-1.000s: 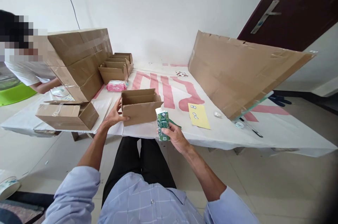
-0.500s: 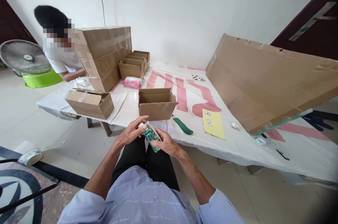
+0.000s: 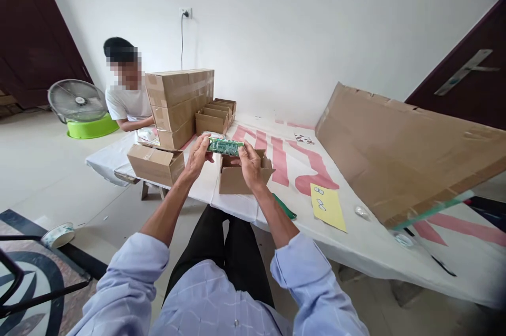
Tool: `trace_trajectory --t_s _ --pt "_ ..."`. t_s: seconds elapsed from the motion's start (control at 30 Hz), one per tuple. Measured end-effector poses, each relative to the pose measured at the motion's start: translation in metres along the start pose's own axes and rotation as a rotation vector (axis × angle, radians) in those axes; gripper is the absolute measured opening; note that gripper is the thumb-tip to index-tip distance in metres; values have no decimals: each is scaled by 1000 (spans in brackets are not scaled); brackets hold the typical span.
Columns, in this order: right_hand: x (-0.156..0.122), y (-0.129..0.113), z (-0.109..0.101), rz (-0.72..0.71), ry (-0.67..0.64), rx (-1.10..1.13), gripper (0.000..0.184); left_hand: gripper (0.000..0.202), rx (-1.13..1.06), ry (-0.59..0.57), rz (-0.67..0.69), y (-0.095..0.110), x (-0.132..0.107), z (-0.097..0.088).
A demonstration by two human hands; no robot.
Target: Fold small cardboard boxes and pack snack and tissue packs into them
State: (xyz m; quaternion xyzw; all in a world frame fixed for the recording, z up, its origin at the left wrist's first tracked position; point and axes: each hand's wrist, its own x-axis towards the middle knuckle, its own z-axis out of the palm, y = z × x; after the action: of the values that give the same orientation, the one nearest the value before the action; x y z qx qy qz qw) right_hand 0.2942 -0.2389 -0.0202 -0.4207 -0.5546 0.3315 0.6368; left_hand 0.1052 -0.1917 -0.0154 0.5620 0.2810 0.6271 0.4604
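Both my hands hold a small green packet (image 3: 223,146) level in the air, one at each end. My left hand (image 3: 198,156) pinches its left end and my right hand (image 3: 250,163) pinches its right end. Right behind and below the packet stands an open cardboard box (image 3: 237,179) on the white table cover (image 3: 367,241). A green-handled cutter (image 3: 285,209) lies on the table beside my right forearm.
A closed carton (image 3: 155,163) sits at the table's left edge, a stack of cartons (image 3: 177,99) and a row of open boxes (image 3: 215,117) behind it. A yellow sheet (image 3: 328,208) and a large cardboard sheet (image 3: 407,151) lie right. Another person (image 3: 128,101) sits at the far left near a fan (image 3: 75,101).
My hands have lifted the green packet from my lap up in front of the open box and turned it level. My view has swung left and upward.
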Motion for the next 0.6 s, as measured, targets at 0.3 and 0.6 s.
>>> trace_trajectory --t_s 0.3,0.6 --pt "45 23 2 196 -37 -190 80 47 -2 -26 -245 -45 18 -6" --pt "49 28 -2 216 -94 -154 89 52 12 -60 -256 -42 24 -10"
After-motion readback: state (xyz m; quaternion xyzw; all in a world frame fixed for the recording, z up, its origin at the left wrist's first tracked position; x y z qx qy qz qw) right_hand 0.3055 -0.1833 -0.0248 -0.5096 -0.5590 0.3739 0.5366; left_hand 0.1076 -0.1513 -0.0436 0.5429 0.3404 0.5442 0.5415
